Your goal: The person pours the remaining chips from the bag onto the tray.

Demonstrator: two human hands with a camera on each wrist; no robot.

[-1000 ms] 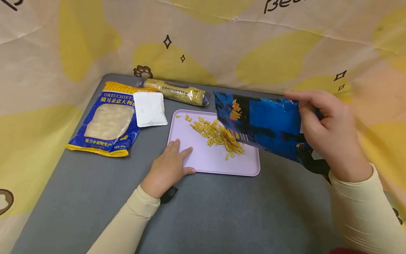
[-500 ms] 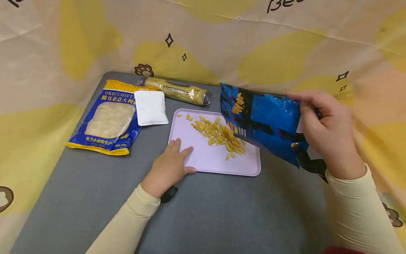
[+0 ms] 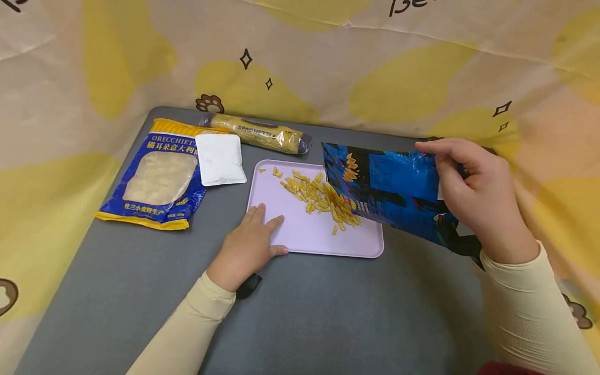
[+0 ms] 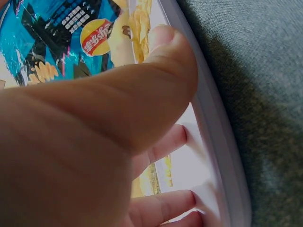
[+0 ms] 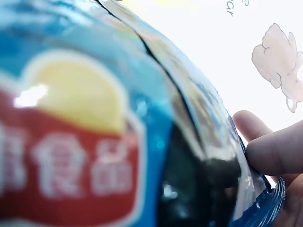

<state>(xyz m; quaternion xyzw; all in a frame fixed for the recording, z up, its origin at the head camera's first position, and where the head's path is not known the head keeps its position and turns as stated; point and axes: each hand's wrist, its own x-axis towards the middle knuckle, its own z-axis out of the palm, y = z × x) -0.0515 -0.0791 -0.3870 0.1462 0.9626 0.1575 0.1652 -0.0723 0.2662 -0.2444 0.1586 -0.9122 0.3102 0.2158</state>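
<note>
My right hand (image 3: 478, 192) pinches one end of a blue and black chip bag (image 3: 398, 182), held sideways with its other end over the right part of a lilac tray (image 3: 300, 234). Crinkle-cut yellow chips (image 3: 311, 195) lie in a loose pile on that tray, some hidden behind the bag's lower edge. My left hand (image 3: 246, 247) rests on the tray's near left corner, fingers spread and straight. In the left wrist view the thumb (image 4: 161, 61) lies along the tray's rim. The right wrist view shows the bag (image 5: 142, 118) up close, with fingers (image 5: 274, 146) gripping its crimped end.
On the grey table (image 3: 328, 312), an orecchiette bag (image 3: 159, 177) lies at the left, with a plain white packet (image 3: 221, 160) overlapping its right side. Behind the tray is a spaghetti pack (image 3: 260, 134). A patterned yellow and cream cloth (image 3: 328, 62) hangs behind the table.
The chip bag's free end rises and swings right, then dips back down over the chips. The right hand shifts slightly left. The left hand stays in place on the tray.
</note>
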